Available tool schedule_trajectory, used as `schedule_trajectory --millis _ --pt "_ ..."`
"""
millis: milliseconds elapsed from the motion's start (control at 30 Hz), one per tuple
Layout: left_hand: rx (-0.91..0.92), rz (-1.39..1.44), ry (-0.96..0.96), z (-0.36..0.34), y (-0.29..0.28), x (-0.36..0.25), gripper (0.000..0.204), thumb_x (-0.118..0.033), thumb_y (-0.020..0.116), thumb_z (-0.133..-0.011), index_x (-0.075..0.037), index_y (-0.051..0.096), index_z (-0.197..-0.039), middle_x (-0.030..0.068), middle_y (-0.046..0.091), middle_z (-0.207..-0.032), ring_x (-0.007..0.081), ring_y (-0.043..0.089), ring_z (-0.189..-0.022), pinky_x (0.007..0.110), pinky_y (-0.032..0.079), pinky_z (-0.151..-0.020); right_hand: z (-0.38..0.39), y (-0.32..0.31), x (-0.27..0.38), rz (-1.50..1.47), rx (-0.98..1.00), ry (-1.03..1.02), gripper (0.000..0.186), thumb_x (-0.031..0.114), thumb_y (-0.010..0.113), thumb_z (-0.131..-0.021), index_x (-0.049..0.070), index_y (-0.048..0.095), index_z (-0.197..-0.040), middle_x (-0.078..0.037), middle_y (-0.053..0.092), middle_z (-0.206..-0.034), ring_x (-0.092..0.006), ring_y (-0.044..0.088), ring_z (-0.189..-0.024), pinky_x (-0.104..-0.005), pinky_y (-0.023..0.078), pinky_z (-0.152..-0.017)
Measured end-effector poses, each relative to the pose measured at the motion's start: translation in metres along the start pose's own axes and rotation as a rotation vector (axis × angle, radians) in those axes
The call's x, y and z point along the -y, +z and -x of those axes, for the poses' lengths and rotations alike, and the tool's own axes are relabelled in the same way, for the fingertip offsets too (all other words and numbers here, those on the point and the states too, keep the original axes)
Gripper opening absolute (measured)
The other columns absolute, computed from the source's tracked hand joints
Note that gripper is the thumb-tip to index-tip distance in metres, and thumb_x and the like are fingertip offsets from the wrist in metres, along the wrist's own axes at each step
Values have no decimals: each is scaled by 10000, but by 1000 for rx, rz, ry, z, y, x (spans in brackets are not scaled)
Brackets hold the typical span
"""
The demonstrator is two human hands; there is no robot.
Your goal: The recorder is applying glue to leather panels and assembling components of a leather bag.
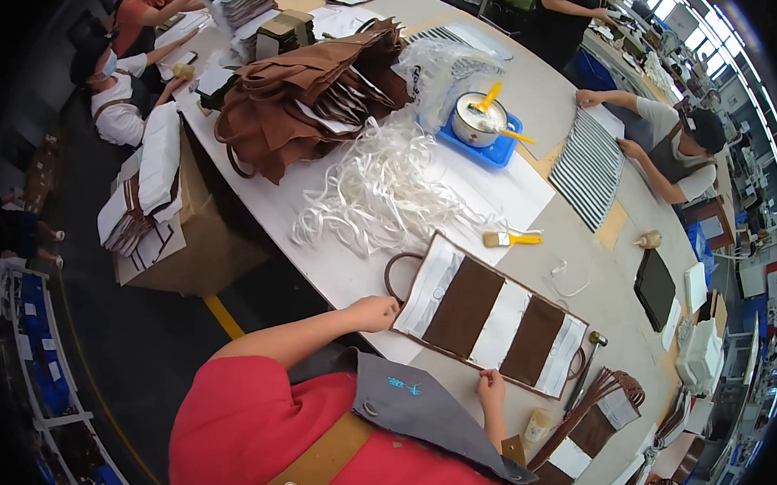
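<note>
A flat brown-and-white striped bag panel [490, 316] with brown loop handles lies on the white table [343, 266] in front of me. My left hand [374, 313] is closed on its near left corner. My right hand [491, 390] pinches its near edge further right. A hammer [586, 369] lies by the panel's right end.
A tangle of white ribbon strips [382, 189], a yellow-handled brush [512, 239], a glue pot [479, 119] on a blue tray and a heap of brown bags [308, 98] lie beyond. Finished bags [594, 424] are stacked at right. Other people work around the table; one handles a striped panel [588, 168].
</note>
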State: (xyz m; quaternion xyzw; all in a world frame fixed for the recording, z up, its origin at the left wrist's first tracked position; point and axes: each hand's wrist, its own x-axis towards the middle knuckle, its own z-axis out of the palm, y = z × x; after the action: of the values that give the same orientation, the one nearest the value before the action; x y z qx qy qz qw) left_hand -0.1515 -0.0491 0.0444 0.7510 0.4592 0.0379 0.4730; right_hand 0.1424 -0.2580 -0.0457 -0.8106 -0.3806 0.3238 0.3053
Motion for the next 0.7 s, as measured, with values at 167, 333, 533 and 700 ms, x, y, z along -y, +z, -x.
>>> schedule_trajectory --millis 167,333,533,700 --pt "-366 7 113 -4 -138 15 166 -134 483 -739 -16 564 -825 156 563 -800 316 536 -761 368 424 -661 15 7 74 285 -23 41 118 95 475 -753 33 565 -797 -138 581 -732 -250 571 -655 -322 443 -585" --pt "-794 -518 329 -37 -289 7 333 -158 575 -693 -84 504 -1010 111 442 -1082 279 419 -1002 368 345 -818 -14 46 170 183 -38 22 135 100 469 -770 20 558 -834 -149 575 -751 -279 566 -700 -333 443 -617" --pt "-719 -1096 160 -65 -384 52 771 -282 665 -631 -160 251 -1269 114 298 -1270 257 294 -1167 390 249 -941 -56 84 269 201 3 -228 140 110 473 -773 39 563 -853 -142 568 -779 -279 554 -686 -325 437 -614" --pt "-526 -1036 -37 -77 -388 52 815 -247 700 -586 -152 261 -1266 127 348 -1238 291 426 -1061 372 365 -834 -68 99 284 209 93 -177 149 119 477 -767 58 572 -864 -120 575 -788 -258 556 -654 -317 439 -594"
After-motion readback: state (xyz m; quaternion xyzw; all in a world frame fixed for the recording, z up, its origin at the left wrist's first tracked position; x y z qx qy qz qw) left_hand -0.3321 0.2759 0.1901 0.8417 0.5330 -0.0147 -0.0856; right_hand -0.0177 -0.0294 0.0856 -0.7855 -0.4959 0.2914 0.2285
